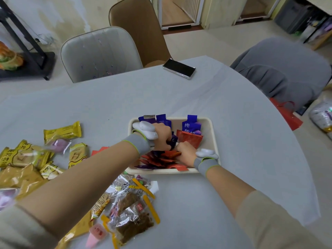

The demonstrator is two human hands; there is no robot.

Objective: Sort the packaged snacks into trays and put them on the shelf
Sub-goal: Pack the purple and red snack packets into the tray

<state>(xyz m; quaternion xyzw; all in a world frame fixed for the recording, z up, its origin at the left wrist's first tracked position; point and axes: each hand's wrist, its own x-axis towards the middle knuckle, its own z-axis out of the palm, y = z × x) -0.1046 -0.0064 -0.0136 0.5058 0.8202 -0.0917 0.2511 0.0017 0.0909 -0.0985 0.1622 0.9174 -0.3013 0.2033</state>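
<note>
Left hand (161,134) is down in the cream rectangular plastic tray (209,126), fingers curled around a dark purple foil sachet (172,141). Right hand (186,152) sits just beside it, fingers bent down onto the loose red and purple sachets (158,159) piled in the tray's near half; whether it's actually gripping one can't be told. At the far side of the tray, blue spouted pouches (190,125) stand upright with a red pouch (189,139) leaning in front. Left of the tray on the grey table (233,123) lie yellow wrapped snack packs (62,133), and nearer, clear packets of brown dried snacks (132,211). One black phone (179,68) rests at the far edge.
</note>
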